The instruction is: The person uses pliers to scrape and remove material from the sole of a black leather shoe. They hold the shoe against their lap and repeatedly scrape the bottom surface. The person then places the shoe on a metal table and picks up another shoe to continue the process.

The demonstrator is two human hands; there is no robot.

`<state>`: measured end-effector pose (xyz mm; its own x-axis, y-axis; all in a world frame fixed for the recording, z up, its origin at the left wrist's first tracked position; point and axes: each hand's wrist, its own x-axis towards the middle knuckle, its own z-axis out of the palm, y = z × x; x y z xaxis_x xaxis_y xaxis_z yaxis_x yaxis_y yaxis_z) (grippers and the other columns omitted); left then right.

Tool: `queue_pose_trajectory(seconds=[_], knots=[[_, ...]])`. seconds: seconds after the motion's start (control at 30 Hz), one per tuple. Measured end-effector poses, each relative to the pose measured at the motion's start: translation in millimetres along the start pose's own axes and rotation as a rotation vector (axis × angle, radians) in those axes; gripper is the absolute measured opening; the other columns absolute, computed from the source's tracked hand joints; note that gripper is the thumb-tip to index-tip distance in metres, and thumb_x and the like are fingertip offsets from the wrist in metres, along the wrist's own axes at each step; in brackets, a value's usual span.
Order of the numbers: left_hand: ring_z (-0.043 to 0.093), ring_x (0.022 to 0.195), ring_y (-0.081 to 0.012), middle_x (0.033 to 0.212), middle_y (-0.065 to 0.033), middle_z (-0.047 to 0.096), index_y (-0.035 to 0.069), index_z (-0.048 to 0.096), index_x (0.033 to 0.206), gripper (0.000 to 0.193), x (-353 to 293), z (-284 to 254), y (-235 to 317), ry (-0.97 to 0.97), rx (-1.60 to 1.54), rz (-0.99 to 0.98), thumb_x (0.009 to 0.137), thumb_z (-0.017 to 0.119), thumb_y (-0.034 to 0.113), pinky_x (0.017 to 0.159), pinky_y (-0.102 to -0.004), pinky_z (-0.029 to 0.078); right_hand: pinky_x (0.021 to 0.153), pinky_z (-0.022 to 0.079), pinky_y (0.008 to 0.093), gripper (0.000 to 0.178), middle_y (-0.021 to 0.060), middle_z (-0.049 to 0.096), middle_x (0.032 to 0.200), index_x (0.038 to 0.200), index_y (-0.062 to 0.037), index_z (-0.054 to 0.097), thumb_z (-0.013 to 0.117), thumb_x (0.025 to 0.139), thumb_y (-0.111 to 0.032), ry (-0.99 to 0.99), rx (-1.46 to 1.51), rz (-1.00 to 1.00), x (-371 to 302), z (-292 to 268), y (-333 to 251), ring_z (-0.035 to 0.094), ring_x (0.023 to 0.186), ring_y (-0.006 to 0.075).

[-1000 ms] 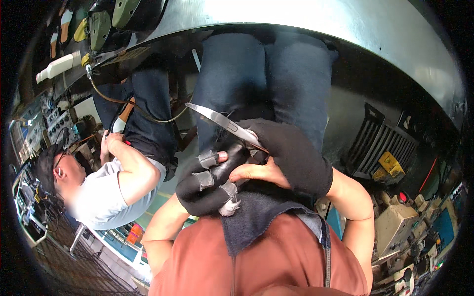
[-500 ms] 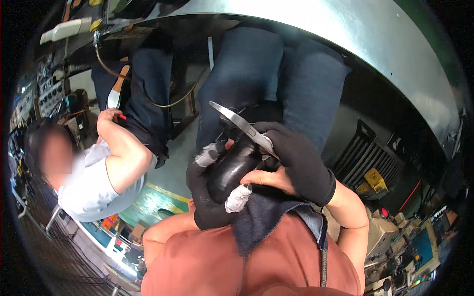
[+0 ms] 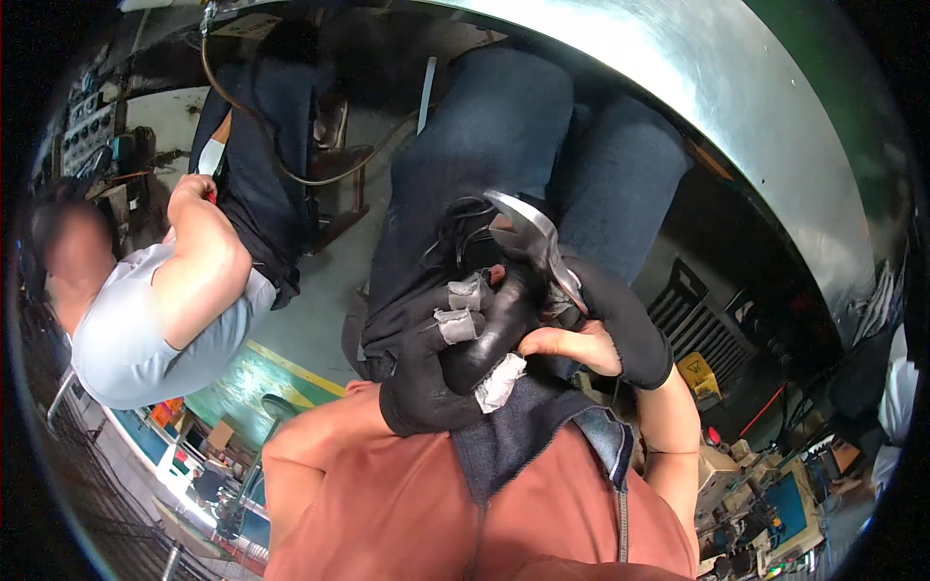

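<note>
My left hand (image 3: 436, 373), in a black glove with grey tape round several fingers, is wrapped round a glossy black rounded piece (image 3: 507, 318) that looks like a shoe. It lies in my lap, partly hidden by both hands. Gloved in black with a bare thumb, my right hand (image 3: 605, 320) is closed round a shiny steel hand tool (image 3: 544, 237) with a curved head and a squared block. The head rises over the far end of the black piece. My right thumb presses near its side. Dark cords (image 3: 463, 228) hang beyond the left fingers.
A metal-topped bench (image 3: 668, 48) curves across the far side. To the left sits a co-worker (image 3: 165, 310), whose hand holds a white and tan long item (image 3: 213, 150). A hose (image 3: 257, 121) loops by their legs. A black slatted crate (image 3: 697, 315) stands on the right.
The steel tool has turned, so its curved head and block now show, and it has shifted right. The black piece has tilted up, and more taped left fingers show round it.
</note>
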<state>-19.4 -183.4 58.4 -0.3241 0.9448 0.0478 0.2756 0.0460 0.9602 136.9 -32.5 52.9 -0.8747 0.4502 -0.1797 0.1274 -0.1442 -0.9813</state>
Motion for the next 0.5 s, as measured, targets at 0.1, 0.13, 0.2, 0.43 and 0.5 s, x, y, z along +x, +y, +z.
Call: queue_pose_trajectory(seconds=[0.1,0.13,0.2,0.43,0.5], knots=[[0.057,0.109,-0.0353,0.118,-0.0194,0.051,0.005,0.047,0.117,0.063,-2.4,-3.6,-7.6,-0.058,0.018,0.078,0.066,0.083,0.009,0.092,-0.045,0.046,0.095,0.042,0.0327,0.065,0.0149,0.06,0.121,0.124,-0.0004,0.056,0.084,0.07,-0.02,-0.008,-0.091,-0.029,0.7,2.6,1.6,0.058,0.108,0.0225],[0.057,0.108,-0.0357,0.118,-0.0192,0.051,0.005,0.046,0.118,0.063,-3.1,-3.9,-10.4,-0.05,0.027,0.152,0.067,0.083,0.009,0.092,-0.0452,0.046,0.093,0.044,0.033,0.061,0.0147,0.059,0.122,0.123,-0.0035,0.057,0.082,0.071,-0.022,-0.015,-0.117,-0.032,0.8,3.7,2.0,0.059,0.107,0.0248],[0.055,0.109,-0.0374,0.119,-0.0192,0.051,0.005,0.045,0.12,0.066,-11.6,-3.3,-8.8,-0.051,-0.077,-0.005,0.066,0.082,0.009,0.093,-0.0461,0.045,0.088,0.047,0.0337,0.054,0.0141,0.057,0.125,0.121,-0.0096,0.058,0.079,0.074,-0.027,-0.026,-0.166,-0.037,-0.4,6.8,3.6,0.06,0.106,0.0295],[0.047,0.118,-0.0392,0.121,-0.0188,0.05,0.005,0.044,0.125,0.074,1.7,-28.1,-4.1,-0.299,0.091,0.078,0.061,0.08,0.013,0.096,-0.0482,0.042,0.085,0.049,0.0356,0.059,0.0173,0.055,0.129,0.118,-0.0068,0.06,0.082,0.069,-0.032,0.023,-0.314,-0.047,-7.9,20.6,15.7,0.061,0.106,0.0329],[0.047,0.118,-0.0393,0.121,-0.0193,0.05,0.005,0.045,0.124,0.073,3.8,-29.1,-7.8,-0.38,0.079,0.053,0.06,0.08,0.012,0.096,-0.0481,0.042,0.086,0.048,0.0362,0.061,0.0181,0.055,0.129,0.117,-0.006,0.06,0.084,0.067,-0.032,0.06,-0.306,-0.086,-8.6,23.7,18.9,0.06,0.107,0.0336]])
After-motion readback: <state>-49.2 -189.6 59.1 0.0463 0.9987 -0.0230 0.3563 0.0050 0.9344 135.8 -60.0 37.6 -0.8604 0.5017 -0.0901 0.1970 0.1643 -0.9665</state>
